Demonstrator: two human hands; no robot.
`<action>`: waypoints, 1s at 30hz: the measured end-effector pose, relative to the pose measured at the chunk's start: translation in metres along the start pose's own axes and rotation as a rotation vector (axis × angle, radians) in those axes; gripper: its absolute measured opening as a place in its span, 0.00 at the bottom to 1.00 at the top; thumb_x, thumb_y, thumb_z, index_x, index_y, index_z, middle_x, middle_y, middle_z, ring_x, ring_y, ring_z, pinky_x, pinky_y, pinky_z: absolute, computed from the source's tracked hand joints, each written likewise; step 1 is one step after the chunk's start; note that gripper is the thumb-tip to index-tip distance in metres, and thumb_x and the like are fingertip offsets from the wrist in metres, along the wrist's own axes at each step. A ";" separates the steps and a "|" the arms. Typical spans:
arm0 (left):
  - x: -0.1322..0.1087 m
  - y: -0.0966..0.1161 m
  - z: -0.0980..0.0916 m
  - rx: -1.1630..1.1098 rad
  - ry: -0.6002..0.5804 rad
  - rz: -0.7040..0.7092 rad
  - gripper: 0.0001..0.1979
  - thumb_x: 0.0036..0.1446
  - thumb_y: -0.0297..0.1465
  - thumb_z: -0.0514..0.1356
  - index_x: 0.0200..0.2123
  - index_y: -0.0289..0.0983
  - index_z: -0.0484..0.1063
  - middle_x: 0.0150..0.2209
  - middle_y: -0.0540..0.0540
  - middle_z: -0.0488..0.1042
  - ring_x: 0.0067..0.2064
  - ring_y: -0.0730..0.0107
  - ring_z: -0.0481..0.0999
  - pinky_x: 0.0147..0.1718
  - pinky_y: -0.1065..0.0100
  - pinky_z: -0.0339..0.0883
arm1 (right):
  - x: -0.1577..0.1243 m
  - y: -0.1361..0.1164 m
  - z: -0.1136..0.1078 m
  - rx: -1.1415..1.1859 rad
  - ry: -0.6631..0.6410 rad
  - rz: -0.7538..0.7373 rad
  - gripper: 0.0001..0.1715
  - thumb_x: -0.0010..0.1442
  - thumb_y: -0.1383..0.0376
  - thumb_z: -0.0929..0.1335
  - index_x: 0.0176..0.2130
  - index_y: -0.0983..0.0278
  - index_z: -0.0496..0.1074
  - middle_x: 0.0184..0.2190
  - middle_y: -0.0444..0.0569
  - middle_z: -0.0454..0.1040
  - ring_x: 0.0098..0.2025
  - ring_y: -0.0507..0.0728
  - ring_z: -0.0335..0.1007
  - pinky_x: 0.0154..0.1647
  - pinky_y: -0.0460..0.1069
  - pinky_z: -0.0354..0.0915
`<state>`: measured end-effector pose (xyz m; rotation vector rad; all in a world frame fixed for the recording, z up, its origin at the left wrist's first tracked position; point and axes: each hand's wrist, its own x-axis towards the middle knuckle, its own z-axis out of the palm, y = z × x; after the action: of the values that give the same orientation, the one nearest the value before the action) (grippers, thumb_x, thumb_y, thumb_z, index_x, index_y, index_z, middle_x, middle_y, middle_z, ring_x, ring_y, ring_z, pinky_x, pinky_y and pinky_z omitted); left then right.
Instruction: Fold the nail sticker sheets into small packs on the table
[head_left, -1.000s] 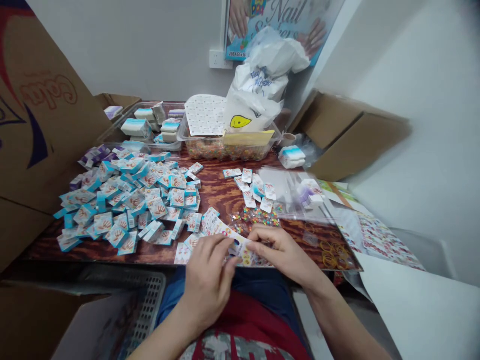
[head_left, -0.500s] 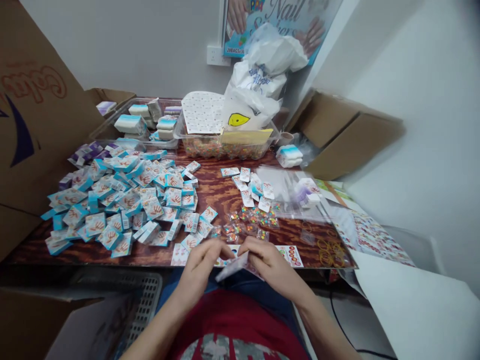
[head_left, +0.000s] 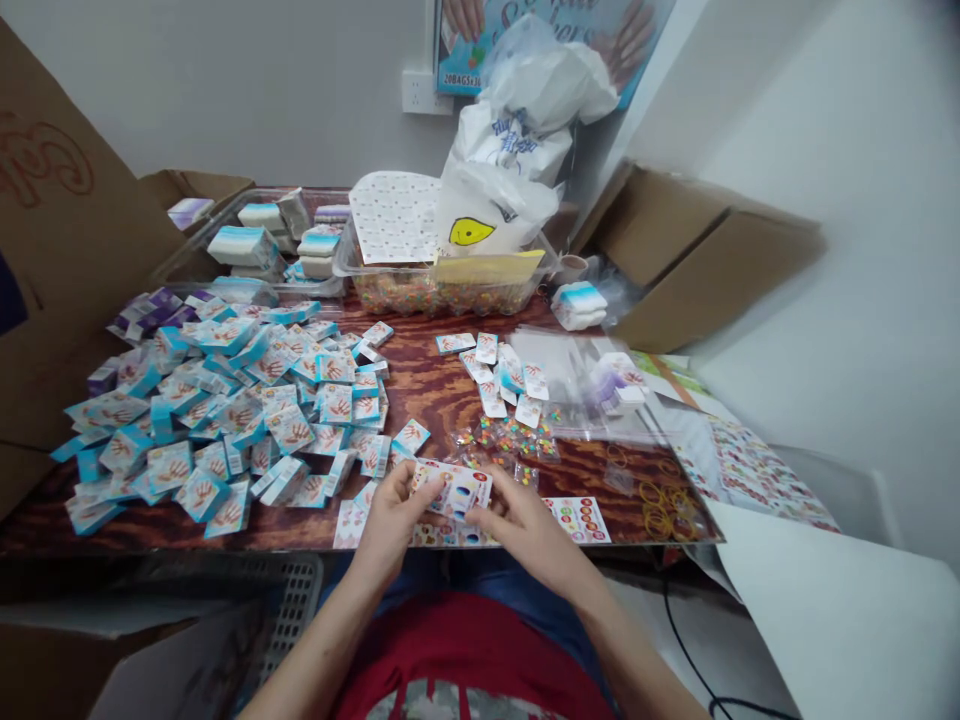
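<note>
Between my two hands is a small sticker sheet (head_left: 459,490) with colourful round prints, tilted toward me just above the table's front edge. My left hand (head_left: 395,510) pinches its left end, thumb on top. At the right end, my right hand (head_left: 517,515) grips it between thumb and fingers. Under them lies a strip of printed sticker sheets (head_left: 577,519) along the edge. Just beyond my hands are small clear bags of coloured beads (head_left: 517,435), and behind those some small white cards (head_left: 491,375).
A big heap of small blue-and-white boxes (head_left: 247,400) covers the left side. Clear tubs (head_left: 352,270) and a white plastic bag (head_left: 499,190) stand at the back. Yellow rubber bands (head_left: 667,508) lie front right. Cardboard boxes (head_left: 675,270) flank the table.
The sheet has come up from near my lap to above the table edge and now faces me flat. Both hands have turned with it, and the view has shifted slightly.
</note>
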<state>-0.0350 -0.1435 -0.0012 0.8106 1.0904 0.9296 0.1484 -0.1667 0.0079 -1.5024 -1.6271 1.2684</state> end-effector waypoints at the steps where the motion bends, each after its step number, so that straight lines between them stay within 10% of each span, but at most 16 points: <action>1: 0.001 0.000 0.002 0.001 0.003 0.002 0.21 0.47 0.43 0.69 0.37 0.35 0.70 0.33 0.49 0.75 0.31 0.68 0.75 0.24 0.70 0.73 | -0.001 0.002 0.003 -0.009 0.034 0.006 0.23 0.59 0.59 0.69 0.54 0.58 0.66 0.33 0.43 0.73 0.31 0.54 0.66 0.32 0.47 0.60; 5: 0.001 -0.004 0.007 0.039 -0.042 -0.015 0.21 0.47 0.43 0.69 0.38 0.35 0.71 0.33 0.49 0.76 0.31 0.69 0.75 0.23 0.71 0.72 | 0.001 0.011 0.013 0.025 0.209 0.014 0.33 0.58 0.60 0.69 0.61 0.58 0.59 0.39 0.48 0.74 0.35 0.56 0.70 0.36 0.49 0.65; 17: -0.019 -0.010 -0.015 -0.120 -0.176 -0.191 0.20 0.54 0.43 0.64 0.42 0.34 0.76 0.35 0.43 0.79 0.33 0.64 0.78 0.27 0.68 0.74 | -0.011 0.011 0.020 0.425 -0.036 0.142 0.13 0.58 0.57 0.69 0.40 0.61 0.69 0.28 0.41 0.68 0.27 0.51 0.62 0.25 0.44 0.59; 24: -0.024 -0.031 -0.017 0.478 0.058 0.222 0.12 0.58 0.40 0.60 0.33 0.38 0.78 0.27 0.49 0.76 0.27 0.69 0.73 0.29 0.70 0.68 | -0.021 0.009 0.028 0.265 -0.048 0.145 0.10 0.57 0.62 0.67 0.27 0.63 0.65 0.22 0.39 0.60 0.24 0.50 0.58 0.24 0.44 0.55; 30: -0.021 -0.026 -0.007 0.552 -0.131 0.242 0.15 0.64 0.38 0.54 0.44 0.39 0.78 0.30 0.48 0.77 0.31 0.68 0.74 0.33 0.70 0.67 | -0.015 0.010 0.024 0.451 -0.136 0.215 0.12 0.54 0.57 0.68 0.28 0.64 0.68 0.17 0.39 0.63 0.18 0.49 0.58 0.19 0.44 0.53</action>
<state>-0.0405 -0.1726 -0.0186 1.4631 1.1649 0.7637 0.1336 -0.1878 -0.0074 -1.3506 -1.1683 1.7505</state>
